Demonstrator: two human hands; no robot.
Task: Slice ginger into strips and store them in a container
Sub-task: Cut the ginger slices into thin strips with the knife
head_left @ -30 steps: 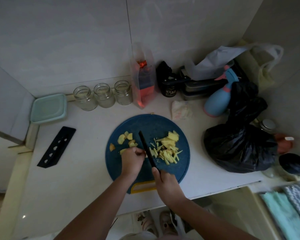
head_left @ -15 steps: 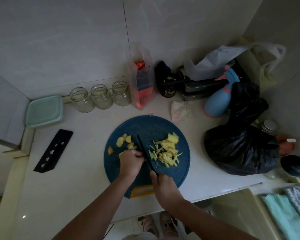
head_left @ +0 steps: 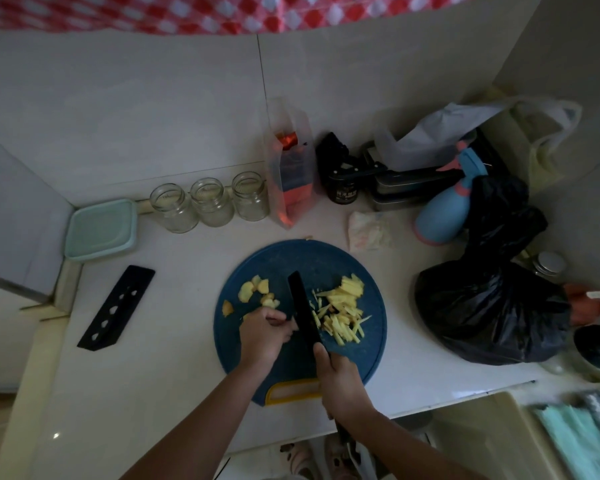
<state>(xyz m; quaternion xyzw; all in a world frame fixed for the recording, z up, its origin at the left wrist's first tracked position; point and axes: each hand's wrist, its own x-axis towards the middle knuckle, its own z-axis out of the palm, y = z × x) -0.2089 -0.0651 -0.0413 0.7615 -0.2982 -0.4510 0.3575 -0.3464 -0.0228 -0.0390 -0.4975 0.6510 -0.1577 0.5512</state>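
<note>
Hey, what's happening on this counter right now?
A person is cutting ginger on a round blue cutting board. The right hand grips a black knife. The left hand, fingers curled beside the blade, seems to pin a ginger piece hidden beneath it. Cut strips lie right of the blade and uncut slices lie to its left. A teal lidded container sits closed at the counter's back left, and the strips are not yet in it.

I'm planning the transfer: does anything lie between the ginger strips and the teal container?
Between the ginger strips and teal container lie the knife blade and ginger slices; past the board, only bare counter.
</note>
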